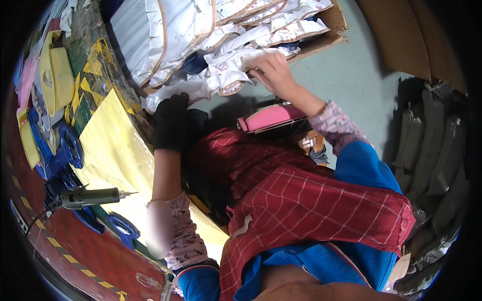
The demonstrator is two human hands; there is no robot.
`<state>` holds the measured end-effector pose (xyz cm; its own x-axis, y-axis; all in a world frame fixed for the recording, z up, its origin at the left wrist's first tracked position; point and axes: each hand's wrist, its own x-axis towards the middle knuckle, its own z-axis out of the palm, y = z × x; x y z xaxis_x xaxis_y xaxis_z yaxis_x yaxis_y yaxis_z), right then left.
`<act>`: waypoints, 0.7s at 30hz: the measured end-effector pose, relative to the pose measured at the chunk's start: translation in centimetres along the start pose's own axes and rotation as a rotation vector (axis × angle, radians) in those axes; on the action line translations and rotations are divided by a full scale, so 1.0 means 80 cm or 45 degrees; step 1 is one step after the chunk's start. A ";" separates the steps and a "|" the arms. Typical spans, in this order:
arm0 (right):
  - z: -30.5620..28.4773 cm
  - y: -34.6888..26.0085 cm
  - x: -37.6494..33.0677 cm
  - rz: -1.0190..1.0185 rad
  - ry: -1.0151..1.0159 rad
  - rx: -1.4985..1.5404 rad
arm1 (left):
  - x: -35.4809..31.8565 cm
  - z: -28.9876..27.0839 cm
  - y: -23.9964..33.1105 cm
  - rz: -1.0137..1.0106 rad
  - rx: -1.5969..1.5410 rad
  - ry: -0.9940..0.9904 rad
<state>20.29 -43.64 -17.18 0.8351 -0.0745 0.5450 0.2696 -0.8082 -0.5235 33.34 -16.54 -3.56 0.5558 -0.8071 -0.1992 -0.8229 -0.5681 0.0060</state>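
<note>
My left hand (170,120), in a black glove, is closed on the near-left edge of a white fabric piece (193,90). The dark glove hides much of its grip. My right hand (273,75) is bare and lies over the near part of the same white ruffled cloth, thumb apart from slightly blurred fingers. Several such white pieces with small floral prints and brown trim (164,30) lie layered in a cardboard box (326,37). Dark blue material (195,63) shows between the folds.
Left of me is a workbench with a yellow sheet (118,145), a green electric screwdriver (95,197), blue plastic parts (123,228) and yellow plastic parts (56,75). A pink padded piece (273,119) is below my right forearm. Wrapped grey bundles (427,145) stand at the right.
</note>
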 end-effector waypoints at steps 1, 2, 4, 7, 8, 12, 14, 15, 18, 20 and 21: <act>0.012 -0.010 -0.030 -0.155 -0.134 0.165 | -0.022 -0.013 0.010 -0.102 -0.006 -0.014; 0.014 -0.008 -0.053 -0.211 -0.216 0.166 | 0.007 0.000 -0.003 0.020 -0.022 0.093; 0.026 -0.033 -0.038 -0.275 -0.276 0.119 | 0.013 0.009 -0.010 0.078 -0.031 0.252; 0.079 -0.038 -0.008 -0.317 -0.327 0.002 | 0.024 -0.024 -0.008 -0.149 -0.118 0.032; 0.088 -0.035 0.008 -0.324 -0.342 -0.064 | 0.033 -0.029 -0.012 -0.215 -0.151 -0.023; 0.089 0.006 0.007 -0.272 -0.717 -0.211 | 0.070 -0.005 -0.055 0.154 -0.055 0.277; 0.087 0.020 0.004 -0.077 -0.863 -0.280 | 0.076 -0.002 -0.063 0.166 0.015 0.218; 0.088 0.025 0.007 -0.035 -0.958 -0.219 | 0.079 -0.001 -0.063 0.156 0.022 0.190; 0.080 -0.005 0.026 0.278 -1.015 0.049 | 0.057 0.017 -0.072 0.044 -0.059 0.273; 0.076 -0.008 0.025 0.563 -0.983 0.062 | 0.063 0.022 -0.065 0.080 -0.088 0.381; 0.080 -0.004 0.019 0.667 -0.987 0.006 | 0.072 0.023 -0.065 0.041 -0.063 0.292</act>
<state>24.54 -39.80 -20.37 0.9369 -0.0171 -0.3491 -0.2312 -0.7793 -0.5824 40.62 -17.97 -6.52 0.5461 -0.8372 0.0299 -0.8371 -0.5440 0.0577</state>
